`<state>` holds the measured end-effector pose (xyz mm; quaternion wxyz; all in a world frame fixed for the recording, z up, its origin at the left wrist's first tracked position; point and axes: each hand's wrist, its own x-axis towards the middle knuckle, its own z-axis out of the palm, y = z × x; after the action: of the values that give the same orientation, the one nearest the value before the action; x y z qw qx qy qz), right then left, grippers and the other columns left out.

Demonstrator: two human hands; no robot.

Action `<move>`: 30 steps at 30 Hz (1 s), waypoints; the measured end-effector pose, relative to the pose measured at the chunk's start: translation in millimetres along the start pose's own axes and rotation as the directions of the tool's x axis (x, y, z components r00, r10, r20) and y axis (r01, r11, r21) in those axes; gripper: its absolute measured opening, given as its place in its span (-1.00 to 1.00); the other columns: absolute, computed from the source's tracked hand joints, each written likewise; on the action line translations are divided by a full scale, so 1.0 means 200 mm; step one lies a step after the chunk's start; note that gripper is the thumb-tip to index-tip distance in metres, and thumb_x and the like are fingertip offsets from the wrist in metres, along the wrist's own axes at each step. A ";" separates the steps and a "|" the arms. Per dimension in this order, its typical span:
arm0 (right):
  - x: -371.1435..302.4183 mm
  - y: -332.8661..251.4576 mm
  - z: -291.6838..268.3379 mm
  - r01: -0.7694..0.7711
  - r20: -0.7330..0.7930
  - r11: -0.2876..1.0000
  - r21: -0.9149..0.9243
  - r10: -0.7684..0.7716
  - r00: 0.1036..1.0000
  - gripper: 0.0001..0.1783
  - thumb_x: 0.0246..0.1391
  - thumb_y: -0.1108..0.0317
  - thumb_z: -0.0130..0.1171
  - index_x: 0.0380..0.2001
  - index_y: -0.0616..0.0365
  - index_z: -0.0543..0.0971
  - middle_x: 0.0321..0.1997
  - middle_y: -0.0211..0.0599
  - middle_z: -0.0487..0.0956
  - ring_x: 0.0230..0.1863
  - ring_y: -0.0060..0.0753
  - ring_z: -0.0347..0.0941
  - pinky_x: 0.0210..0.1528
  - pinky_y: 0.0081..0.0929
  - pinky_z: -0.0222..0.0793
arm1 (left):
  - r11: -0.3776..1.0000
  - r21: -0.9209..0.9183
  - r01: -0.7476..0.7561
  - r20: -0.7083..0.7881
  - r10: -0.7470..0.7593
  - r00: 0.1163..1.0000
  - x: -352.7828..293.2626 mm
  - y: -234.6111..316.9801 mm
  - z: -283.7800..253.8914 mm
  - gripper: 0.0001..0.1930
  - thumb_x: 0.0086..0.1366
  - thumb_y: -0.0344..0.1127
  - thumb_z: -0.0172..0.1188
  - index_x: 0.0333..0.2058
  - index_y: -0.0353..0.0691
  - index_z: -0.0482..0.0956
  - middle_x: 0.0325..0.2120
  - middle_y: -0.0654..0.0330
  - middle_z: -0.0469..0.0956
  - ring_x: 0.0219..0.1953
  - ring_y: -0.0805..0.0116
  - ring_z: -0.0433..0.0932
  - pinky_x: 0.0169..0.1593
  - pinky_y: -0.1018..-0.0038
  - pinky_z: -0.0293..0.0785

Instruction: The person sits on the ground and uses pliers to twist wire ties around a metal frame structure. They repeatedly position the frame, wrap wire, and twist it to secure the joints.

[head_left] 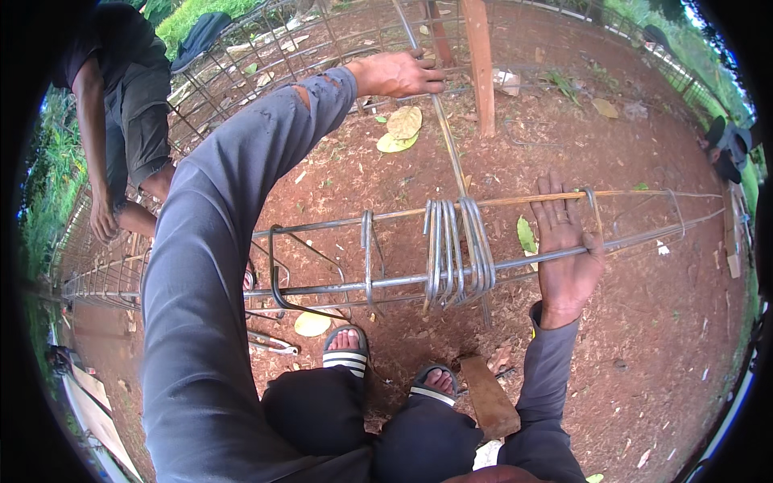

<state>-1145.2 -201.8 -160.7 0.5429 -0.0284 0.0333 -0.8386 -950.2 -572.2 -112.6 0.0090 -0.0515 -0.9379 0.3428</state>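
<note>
My left hand (403,74) reaches far forward and is closed around a long thin steel bar (445,121), which slants down toward the middle of a rebar frame (330,286). On the frame's lengthwise bars hangs a tight bundle of rectangular steel stirrups (460,251). Farther left are a single upright stirrup (368,258) and a tilted one (278,278). My right hand (564,249) is at the frame's right part, its fingers stretched out across the bars. Whether its fingers pass over or under each bar is hard to tell.
Another person (121,113) stands at the far left, arm hanging down. A wooden post (479,68) rises beyond the frame, before more rebar cages (282,40). Near my sandalled feet lie a wood block (489,398) and a metal hand tool (272,344). Dry leaves dot the red soil.
</note>
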 end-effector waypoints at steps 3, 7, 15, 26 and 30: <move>-0.02 0.00 -0.02 -0.008 0.000 1.000 -0.001 0.008 1.000 0.22 -0.19 0.46 0.01 0.56 0.29 -0.30 0.66 0.21 -0.21 0.67 0.21 -0.36 0.69 0.10 -0.43 | 0.998 0.055 0.011 0.115 -0.018 0.993 0.01 0.07 0.08 -0.54 0.27 -0.39 0.20 0.16 -0.12 0.45 0.22 0.17 0.44 0.23 0.11 0.50 0.43 0.07 0.38; -0.01 0.00 -0.05 -0.009 0.007 0.999 -0.042 0.009 1.000 0.18 -0.14 0.46 0.00 0.56 0.29 -0.28 0.64 0.23 -0.16 0.67 0.15 -0.34 0.70 0.04 -0.46 | 0.999 -0.040 -0.008 -0.007 0.008 1.000 0.09 0.38 0.12 -0.57 0.23 -0.32 0.24 0.09 -0.12 0.47 0.09 0.18 0.46 0.20 0.09 0.50 0.37 -0.10 0.38; 0.00 -0.01 -0.08 -0.012 0.011 1.000 -0.014 0.012 1.000 0.23 -0.22 0.52 -0.02 0.55 0.30 -0.34 0.66 0.19 -0.23 0.67 0.18 -0.39 0.69 0.11 -0.44 | 0.991 -0.126 -0.041 -0.155 0.021 0.988 0.14 0.63 0.08 -0.63 0.23 -0.29 0.20 0.03 -0.10 0.48 -0.01 0.17 0.45 0.00 0.17 0.53 0.33 -0.07 0.39; -0.02 -0.01 -0.11 -0.001 -0.062 1.000 -0.004 0.001 0.998 0.20 -0.19 0.51 -0.07 0.55 0.29 -0.35 0.65 0.23 -0.22 0.67 0.22 -0.39 0.69 0.10 -0.42 | 0.993 -0.068 0.099 0.092 -0.092 0.991 0.24 0.46 0.19 -0.54 0.21 -0.40 0.27 0.10 -0.21 0.46 0.00 0.11 0.51 0.20 -0.07 0.50 0.46 -0.02 0.32; -0.04 0.00 -0.11 -0.019 -0.062 1.000 -0.008 0.019 0.998 0.23 -0.22 0.51 -0.02 0.55 0.30 -0.35 0.64 0.22 -0.16 0.67 0.17 -0.34 0.70 0.07 -0.42 | 0.978 -0.088 0.188 0.009 -0.187 0.982 0.14 0.40 0.23 -0.51 0.25 -0.42 0.24 0.18 -0.19 0.46 0.09 0.10 0.51 0.27 -0.13 0.46 0.48 -0.03 0.27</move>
<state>-1143.1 -193.5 -183.3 0.5494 -0.0045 0.0541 -0.8338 -972.8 -538.5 -199.5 0.0389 0.0368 -0.9529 0.2987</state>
